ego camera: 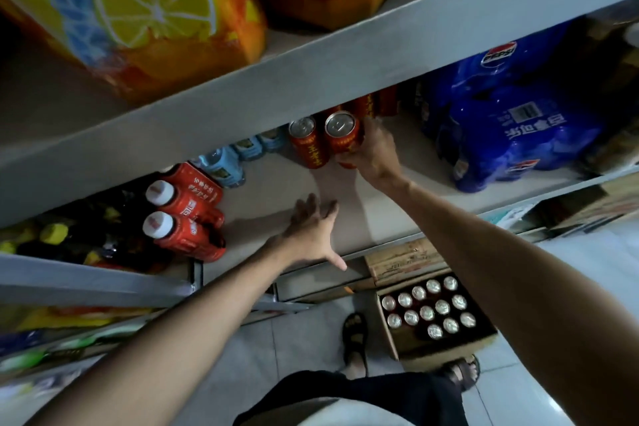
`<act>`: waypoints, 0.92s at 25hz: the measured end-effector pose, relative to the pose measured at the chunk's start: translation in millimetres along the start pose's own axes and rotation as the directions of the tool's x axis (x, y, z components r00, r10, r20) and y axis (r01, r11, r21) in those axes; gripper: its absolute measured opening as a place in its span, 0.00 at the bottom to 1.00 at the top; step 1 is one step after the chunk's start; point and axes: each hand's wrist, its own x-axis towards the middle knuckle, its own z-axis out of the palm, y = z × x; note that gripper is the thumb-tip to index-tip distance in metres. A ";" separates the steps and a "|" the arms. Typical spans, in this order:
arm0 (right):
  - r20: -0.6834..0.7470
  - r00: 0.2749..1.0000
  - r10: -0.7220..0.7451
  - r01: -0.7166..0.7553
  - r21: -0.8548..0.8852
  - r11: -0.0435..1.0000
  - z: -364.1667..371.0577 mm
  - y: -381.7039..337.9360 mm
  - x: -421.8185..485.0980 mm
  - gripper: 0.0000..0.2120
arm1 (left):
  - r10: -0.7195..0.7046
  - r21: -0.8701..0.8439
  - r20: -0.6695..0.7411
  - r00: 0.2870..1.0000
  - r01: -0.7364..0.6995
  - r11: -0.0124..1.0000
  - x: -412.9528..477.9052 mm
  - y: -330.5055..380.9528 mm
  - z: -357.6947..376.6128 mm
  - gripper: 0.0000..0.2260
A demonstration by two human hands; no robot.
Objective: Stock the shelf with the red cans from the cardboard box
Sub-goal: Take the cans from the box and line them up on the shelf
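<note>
Grey metal shelving in tiers, upper board crossing the view on a slant, pale boards beneath. Pale glossy floor tiles with thin grout lines, brightest at lower right. Dim light overall, deep shadow toward the back of the tiers and at far left.
</note>
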 end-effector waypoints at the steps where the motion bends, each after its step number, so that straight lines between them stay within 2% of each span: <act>1: 0.001 1.000 -0.010 0.010 -0.008 1.000 5.0 -0.6 4.3 0.33 | 0.003 -0.015 0.000 1.000 -0.003 1.000 1.1 -1.8 -2.3 0.58; 7: -0.023 0.999 0.025 -0.025 -0.017 1.000 19.4 11.0 11.2 0.33 | 0.020 -0.001 0.012 1.000 -0.020 1.000 6.8 -7.6 -8.9 0.55; 11: -0.013 1.000 -0.003 0.002 -0.091 0.996 20.4 14.6 10.3 0.38 | 0.031 -0.008 0.022 0.999 -0.030 1.000 7.7 -7.9 -8.3 0.55; 14: -0.019 1.000 0.022 -0.024 -0.095 0.995 22.5 20.6 11.3 0.36 | 0.033 0.006 0.040 0.999 -0.033 0.999 10.4 -7.0 -8.9 0.55; 23: 0.033 0.999 -0.032 0.035 -0.103 0.994 26.7 26.8 31.7 0.32 | 0.067 0.031 0.068 0.995 -0.070 0.997 14.7 -5.0 -10.8 0.56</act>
